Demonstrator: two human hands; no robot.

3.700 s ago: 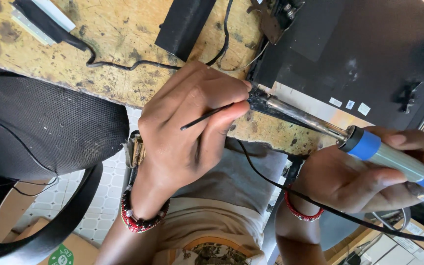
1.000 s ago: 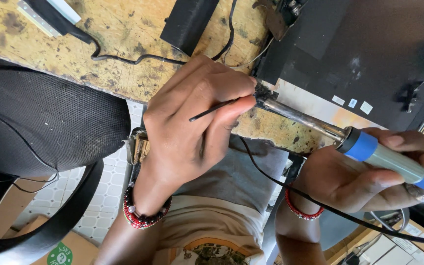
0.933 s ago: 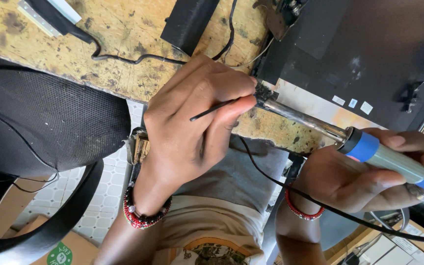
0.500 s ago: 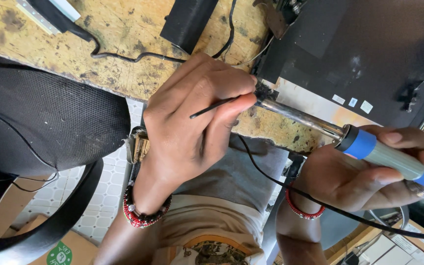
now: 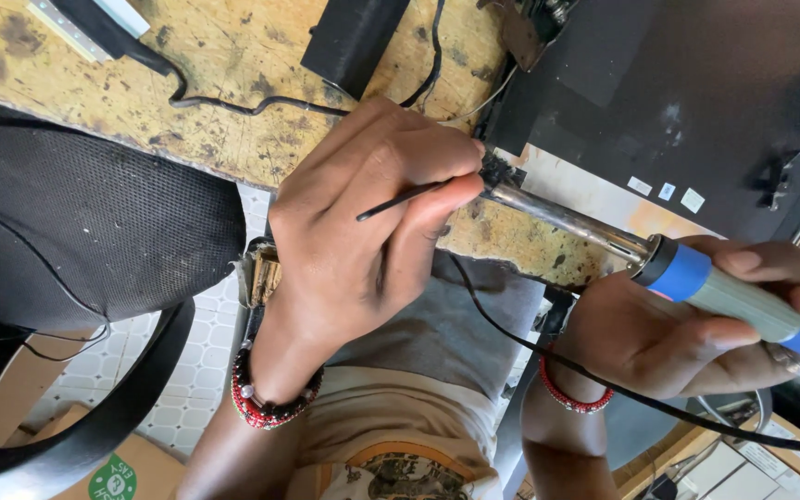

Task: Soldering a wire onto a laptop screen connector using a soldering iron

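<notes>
Blue and grey plastic forms the handle of the soldering iron (image 5: 733,301), with a blue collar at the front, a grey ribbed grip behind it and more blue toward the rear; a long shiny metal barrel, darkened in patches, runs from the collar up and left to the near edge of the workbench (image 5: 215,65). The right hand (image 5: 696,324) wraps this handle, fingers curled over the top and thumb beneath. The barrel's tip ends at a small dark clump right at that edge, beside the corner of a flat black panel (image 5: 696,102) lying on the stained, yellowish bench. The left hand (image 5: 363,231) pinches a thin black wire (image 5: 400,199) between thumb and forefinger, its far end meeting the iron's tip. A black cord (image 5: 530,347) trails from under the left hand across the right wrist.
</notes>
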